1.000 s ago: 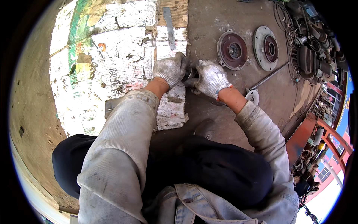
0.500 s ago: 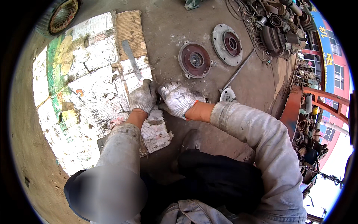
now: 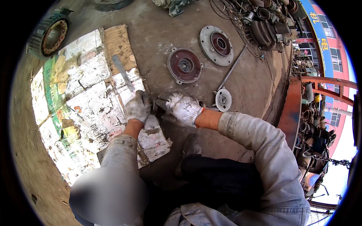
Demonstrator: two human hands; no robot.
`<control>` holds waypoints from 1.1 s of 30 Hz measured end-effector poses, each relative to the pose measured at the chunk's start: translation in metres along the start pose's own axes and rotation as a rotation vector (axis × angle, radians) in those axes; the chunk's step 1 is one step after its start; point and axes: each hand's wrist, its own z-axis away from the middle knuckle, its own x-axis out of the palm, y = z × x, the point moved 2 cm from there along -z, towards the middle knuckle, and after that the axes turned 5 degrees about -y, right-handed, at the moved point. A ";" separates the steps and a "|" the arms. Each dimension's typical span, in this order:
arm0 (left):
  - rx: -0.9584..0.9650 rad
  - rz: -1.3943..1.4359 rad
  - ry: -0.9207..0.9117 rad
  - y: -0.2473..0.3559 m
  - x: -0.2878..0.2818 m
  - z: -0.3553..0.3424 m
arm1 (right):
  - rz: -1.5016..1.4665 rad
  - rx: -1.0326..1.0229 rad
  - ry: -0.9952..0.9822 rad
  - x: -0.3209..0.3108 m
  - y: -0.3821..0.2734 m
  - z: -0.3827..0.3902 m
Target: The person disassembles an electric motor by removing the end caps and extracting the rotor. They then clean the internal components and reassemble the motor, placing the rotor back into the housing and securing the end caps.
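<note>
My left hand (image 3: 137,108), in a dirty knitted glove, is curled around a dark metal part (image 3: 153,107) at the cardboard's right edge. Close beside it, my right hand (image 3: 177,109), also gloved, has its fingers bent at that part; what exactly they grip is partly hidden. A flat grey metal strip (image 3: 121,71) lies on the worn cardboard (image 3: 83,109) just beyond my left hand. Farther off on the ground sit a maroon flanged disc (image 3: 175,66) and a grey flange plate with a maroon centre (image 3: 208,49). A pale round plate (image 3: 223,100) lies by my right forearm.
A motor housing (image 3: 49,37) lies top left and a greenish casting (image 3: 169,5) at the top. A long rod (image 3: 232,69) lies right of the discs. Piles of rusty parts (image 3: 266,32), cables, an orange steel frame (image 3: 286,113) and a hanging chain (image 3: 335,162) line the right side.
The view has shifted, bringing the motor housing and more of the pile into sight. Both hands stay together at the dark part; my right forearm now lies flatter across the view.
</note>
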 end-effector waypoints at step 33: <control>0.143 0.060 0.213 0.002 0.006 0.003 | 0.142 0.859 0.306 -0.008 0.400 0.078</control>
